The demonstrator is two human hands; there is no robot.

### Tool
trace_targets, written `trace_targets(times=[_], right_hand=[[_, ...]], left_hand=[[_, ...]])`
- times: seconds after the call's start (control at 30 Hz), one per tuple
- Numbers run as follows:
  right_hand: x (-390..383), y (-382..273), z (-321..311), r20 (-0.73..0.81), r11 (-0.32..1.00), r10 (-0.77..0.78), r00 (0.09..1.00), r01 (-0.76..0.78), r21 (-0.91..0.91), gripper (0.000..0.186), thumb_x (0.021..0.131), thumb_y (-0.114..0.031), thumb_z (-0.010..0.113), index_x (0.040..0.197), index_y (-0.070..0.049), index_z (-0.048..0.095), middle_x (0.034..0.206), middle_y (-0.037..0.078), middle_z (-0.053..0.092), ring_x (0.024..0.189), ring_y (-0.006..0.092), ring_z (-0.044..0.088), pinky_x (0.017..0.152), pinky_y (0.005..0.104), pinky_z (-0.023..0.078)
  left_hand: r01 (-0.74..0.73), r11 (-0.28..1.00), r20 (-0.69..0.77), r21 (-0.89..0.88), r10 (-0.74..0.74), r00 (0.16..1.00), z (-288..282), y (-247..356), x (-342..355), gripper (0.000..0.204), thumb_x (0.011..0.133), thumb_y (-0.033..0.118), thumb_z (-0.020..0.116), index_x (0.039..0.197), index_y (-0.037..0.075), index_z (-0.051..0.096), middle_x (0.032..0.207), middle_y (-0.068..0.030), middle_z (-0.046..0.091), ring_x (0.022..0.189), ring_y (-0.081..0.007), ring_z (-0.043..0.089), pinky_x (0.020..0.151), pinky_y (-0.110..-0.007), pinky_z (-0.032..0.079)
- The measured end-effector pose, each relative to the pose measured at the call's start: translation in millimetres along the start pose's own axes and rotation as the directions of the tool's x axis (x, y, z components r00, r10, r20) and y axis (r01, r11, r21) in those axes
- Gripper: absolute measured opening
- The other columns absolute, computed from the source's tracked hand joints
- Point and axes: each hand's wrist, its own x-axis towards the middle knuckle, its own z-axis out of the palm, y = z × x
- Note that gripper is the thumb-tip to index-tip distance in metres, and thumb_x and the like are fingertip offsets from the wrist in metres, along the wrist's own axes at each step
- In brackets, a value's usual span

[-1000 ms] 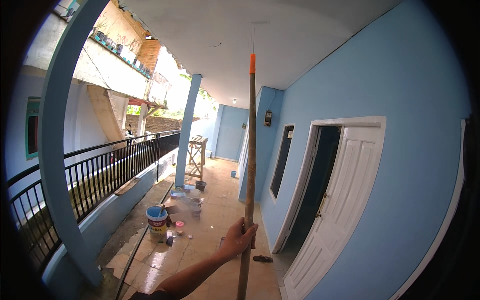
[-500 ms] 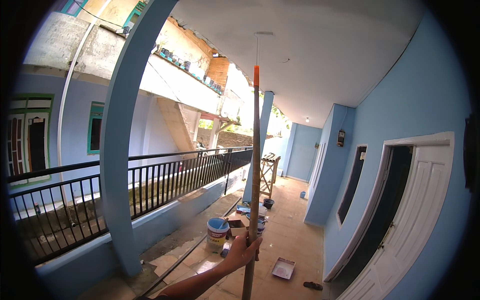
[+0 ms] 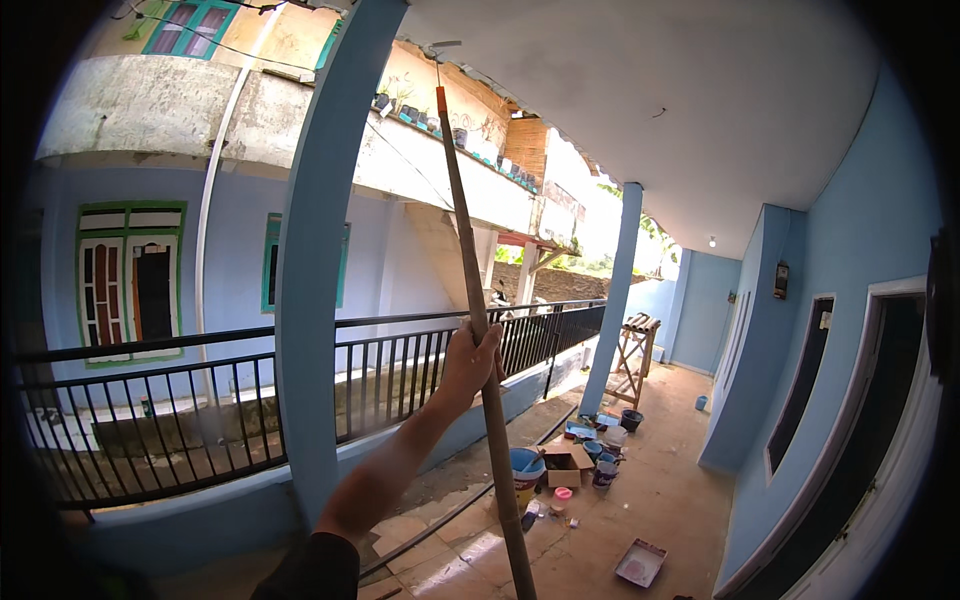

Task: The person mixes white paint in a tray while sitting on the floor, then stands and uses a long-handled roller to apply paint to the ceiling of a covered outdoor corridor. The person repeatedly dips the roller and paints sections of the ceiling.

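My left hand (image 3: 468, 365) is closed round a long wooden pole (image 3: 494, 425), its forearm rising from the lower edge in a dark sleeve. The pole slants up and leftward. At its top is the orange handle (image 3: 441, 99) of a paint roller, with a thin wire frame above it. The small pale roller head (image 3: 446, 43) is close to the outer edge of the white ceiling (image 3: 640, 60); I cannot tell whether it touches. The pole's lower end runs out of the picture. My right hand does not show.
A black railing (image 3: 400, 385) and a blue pillar (image 3: 320, 280) stand at left. On the tiled floor are a paint bucket (image 3: 526, 468), a cardboard box (image 3: 566, 466), several small pots and a paint tray (image 3: 641, 563). Farther back is a wooden trestle (image 3: 633, 360). A blue wall (image 3: 860, 230) bounds the right.
The view has swung left. My left hand has risen with the pole, which now leans left. The roller head has moved from beneath the ceiling toward its outer edge.
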Motion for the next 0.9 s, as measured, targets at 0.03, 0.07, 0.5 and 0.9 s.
trace_targets(times=[0.03, 0.07, 0.5, 0.9], right_hand=[[13, 4, 0, 0.003, 0.998, -0.050, 0.999, 0.050, -0.038, 0.048, 0.093, -0.045, 0.072, 0.084, 0.003, 0.071, 0.065, 0.010, 0.062, 0.061, 0.0160, 0.055, 0.059, 0.0397, 0.048], [25, 5, -1, 0.082, 0.987, -0.008, 0.997, 0.021, -0.160, 0.048, 0.093, -0.045, 0.072, 0.084, 0.002, 0.070, 0.065, 0.009, 0.061, 0.060, 0.0159, 0.052, 0.058, 0.0395, 0.046], [81, -7, -110, 0.287, 0.955, -0.248, 0.925, 0.183, 0.235, 0.042, 0.091, -0.040, 0.076, 0.089, 0.002, 0.069, 0.070, 0.007, 0.062, 0.068, 0.0162, 0.054, 0.063, 0.0397, 0.047], [103, 30, -265, 0.325, 0.892, -0.410, 0.852, 0.300, 0.337, 0.036, 0.090, -0.033, 0.077, 0.091, 0.002, 0.067, 0.069, 0.006, 0.058, 0.067, 0.0157, 0.053, 0.060, 0.0386, 0.045]], left_hand=[[0.012, 0.999, -0.001, 0.039, -0.012, 1.000, -4, 9, 14, 0.028, 0.102, 0.025, 0.060, 0.098, 0.000, 0.050, 0.069, -0.0066, 0.056, 0.048, -0.0171, 0.060, 0.043, -0.032, 0.051], [0.034, 0.998, 0.028, 0.057, -0.036, 0.999, -7, 18, 26, 0.028, 0.101, 0.025, 0.061, 0.102, 0.000, 0.049, 0.077, -0.0084, 0.058, 0.052, -0.0180, 0.063, 0.047, -0.032, 0.054], [0.123, 0.958, -0.002, 0.259, -0.127, 0.992, 62, 69, 24, 0.039, 0.099, 0.010, 0.055, 0.132, -0.007, 0.044, 0.099, -0.0163, 0.062, 0.072, -0.0255, 0.071, 0.069, -0.042, 0.064], [0.140, 0.989, -0.228, -0.040, -0.146, 0.963, 215, 15, -82, 0.020, 0.106, 0.023, 0.055, 0.121, 0.011, 0.048, 0.082, -0.0036, 0.054, 0.060, -0.0146, 0.057, 0.054, -0.033, 0.052]])
